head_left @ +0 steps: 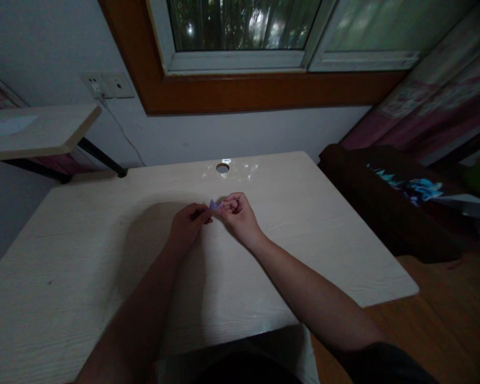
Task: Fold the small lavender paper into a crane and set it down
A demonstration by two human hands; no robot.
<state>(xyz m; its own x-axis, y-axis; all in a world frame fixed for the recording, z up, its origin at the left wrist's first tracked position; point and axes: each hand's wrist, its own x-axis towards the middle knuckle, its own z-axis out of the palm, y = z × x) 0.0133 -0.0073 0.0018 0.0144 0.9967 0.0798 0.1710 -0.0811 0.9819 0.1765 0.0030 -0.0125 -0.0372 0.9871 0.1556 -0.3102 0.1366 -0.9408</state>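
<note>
A small purple piece of folded paper (pixel 213 205) is held between my two hands above the middle of the pale wooden desk (pixel 288 208). On its left side, my left hand (pixel 189 224) pinches it between thumb and fingers. My right hand (pixel 239 215) grips the opposite edge with its fingertips, the other fingers curled in. Pointed tips of the paper stick up between the hands; its lower part is hidden behind the fingers.
Behind the paper, a round cable hole (pixel 223 168) pierces the desk. A raised shelf (pixel 44 130) on black legs stands at the left. A dark wooden piece of furniture (pixel 368 208) with blue items (pixel 424 189) on it sits right of the desk. A window (pixel 240 32) is ahead.
</note>
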